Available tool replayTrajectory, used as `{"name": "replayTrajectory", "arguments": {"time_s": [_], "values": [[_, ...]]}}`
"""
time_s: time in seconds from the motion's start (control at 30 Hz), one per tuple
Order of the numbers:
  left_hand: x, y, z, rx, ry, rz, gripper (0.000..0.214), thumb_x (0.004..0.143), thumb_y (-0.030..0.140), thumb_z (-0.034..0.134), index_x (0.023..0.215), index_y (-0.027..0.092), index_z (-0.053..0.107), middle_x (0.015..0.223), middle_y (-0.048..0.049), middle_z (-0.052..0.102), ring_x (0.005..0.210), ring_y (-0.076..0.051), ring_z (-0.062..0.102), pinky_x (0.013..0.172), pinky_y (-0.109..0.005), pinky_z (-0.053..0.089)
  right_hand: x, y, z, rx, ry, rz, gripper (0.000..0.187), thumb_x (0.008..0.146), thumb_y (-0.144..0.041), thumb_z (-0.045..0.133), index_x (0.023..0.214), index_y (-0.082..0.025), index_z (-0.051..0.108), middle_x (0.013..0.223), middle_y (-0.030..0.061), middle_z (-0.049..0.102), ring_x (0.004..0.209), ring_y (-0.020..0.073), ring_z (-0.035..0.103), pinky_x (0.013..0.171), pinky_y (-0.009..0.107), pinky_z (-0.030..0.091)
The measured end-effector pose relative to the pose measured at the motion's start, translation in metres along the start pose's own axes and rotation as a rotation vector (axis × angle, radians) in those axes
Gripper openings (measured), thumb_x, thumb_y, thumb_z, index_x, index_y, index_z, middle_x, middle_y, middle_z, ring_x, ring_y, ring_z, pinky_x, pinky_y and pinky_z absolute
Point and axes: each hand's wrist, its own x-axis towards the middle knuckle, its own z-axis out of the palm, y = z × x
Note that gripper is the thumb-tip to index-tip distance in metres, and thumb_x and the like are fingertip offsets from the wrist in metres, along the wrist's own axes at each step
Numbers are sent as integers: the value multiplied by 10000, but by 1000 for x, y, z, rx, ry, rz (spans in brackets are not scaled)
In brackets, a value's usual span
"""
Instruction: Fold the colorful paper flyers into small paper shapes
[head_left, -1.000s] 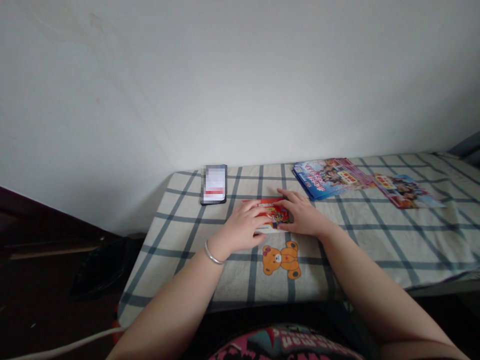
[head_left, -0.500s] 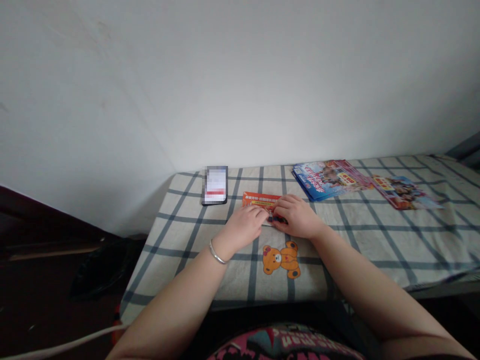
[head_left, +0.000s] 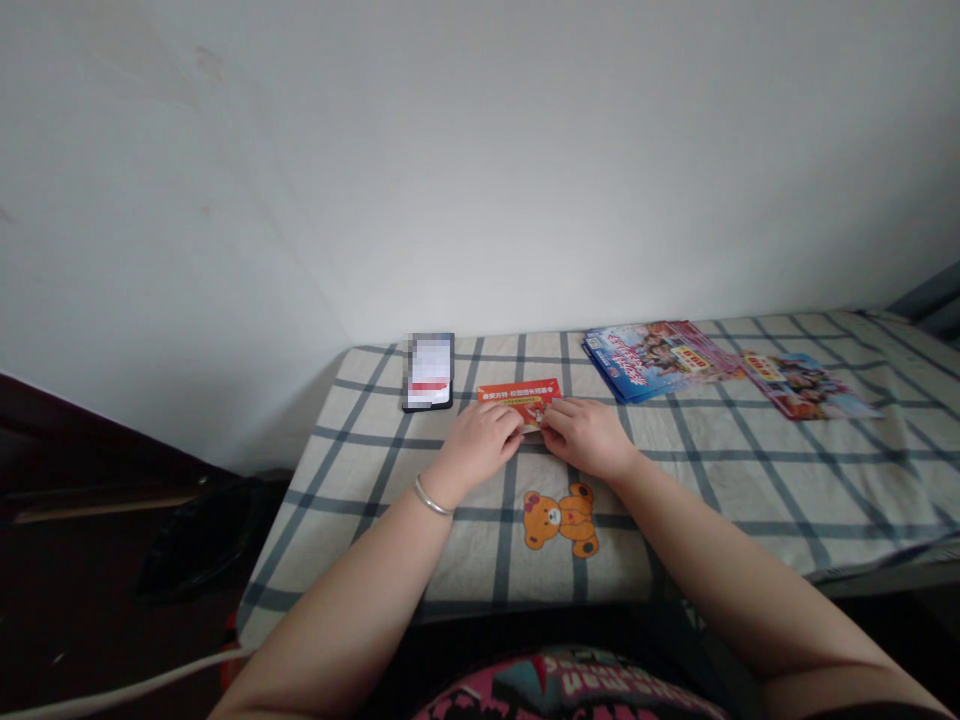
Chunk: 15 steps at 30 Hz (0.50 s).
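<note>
Fingers (head_left: pixel 504 420) of left hand (head_left: pixel 478 442) and right hand (head_left: pixel 592 440) clamped on near edge of orange leaflet (head_left: pixel 520 393)

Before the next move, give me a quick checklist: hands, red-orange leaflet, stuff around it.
1. Left hand on the red-orange leaflet: ok, at its left side.
2. Right hand on it too: ok, at its lower right.
3. Leaflet fully visible: not ok, headline shows but the hands cover lower parts.
4. Thumbs pinching from beneath: cannot tell, mostly hidden.
5. Smartphone apart from leaflet: ok, left of it.
6. Stack of blue leaflets apart from red-orange leaflet: ok, off to the right.
</note>
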Motion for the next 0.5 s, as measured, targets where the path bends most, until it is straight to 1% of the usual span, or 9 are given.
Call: {"name": "replayTrajectory", "arguments": {"time_s": [0.1,0.23,0.37,0.5], "values": [[0,-3,0,-14,67,-55,58,862,210,588,812,186,574,823,-28,639,805,-195,600,721,-334,468,0,-2,-2,2,51,91,115,828,-182,529,735,-192,594,745,31,656,693,159,587,628,277,374],[0,-5,-1,-89,140,-82,79,884,194,554,808,192,575,830,-16,648,805,-182,601,727,-325,463,1,-5,-4,64,105,181,75,820,-196,536,778,-193,598,769,31,661,688,160,591,624,273,384],[0,-2,-3,-114,174,-81,82,877,189,561,795,195,573,817,-12,646,789,-179,601,711,-322,462,3,-10,-4,134,168,221,55,808,-182,543,804,-195,596,777,33,659,718,169,596,645,275,401],[1,4,-3,-98,229,-57,77,876,189,555,801,193,574,809,-20,643,779,-185,600,704,-329,465,4,-15,-4,158,211,212,65,818,-178,544,791,-204,597,785,36,661,738,177,594,663,284,409]]}}
